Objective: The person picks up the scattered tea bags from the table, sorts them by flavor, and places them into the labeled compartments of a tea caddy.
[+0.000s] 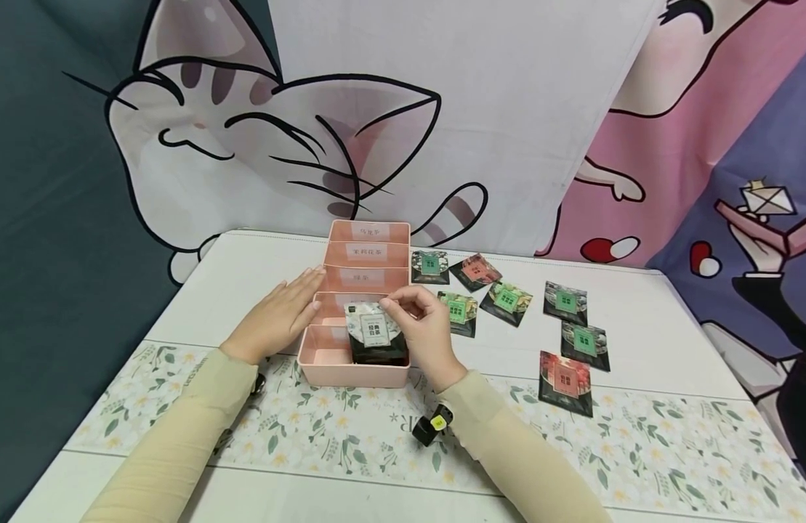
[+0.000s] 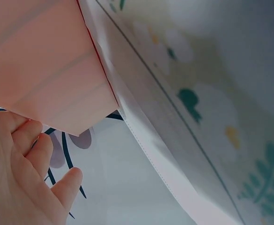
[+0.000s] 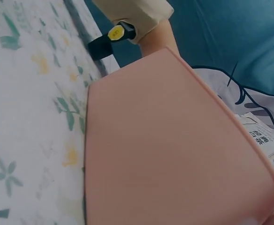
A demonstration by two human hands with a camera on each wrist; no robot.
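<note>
A pink divided box [image 1: 357,375] with labelled compartments stands on the table. My right hand [image 1: 429,330] pinches a black-and-white tea sachet [image 1: 376,330] by its upper right corner, over the front part of the box. In the right wrist view the sachet's pale label [image 3: 263,136] shows above the box wall [image 3: 174,140]. My left hand [image 1: 275,316] rests along the box's left side with its fingers extended toward the back. The left wrist view shows those fingers [image 2: 40,150] against the pink wall.
Right of the box lie green-labelled sachets [image 1: 457,312] and a red one [image 1: 477,272]. Farther right are two dark green-labelled sachets [image 1: 566,302] and another red sachet [image 1: 566,383]. A floral cloth strip [image 1: 350,436] crosses the table; a cat-print curtain [image 1: 507,131] hangs behind.
</note>
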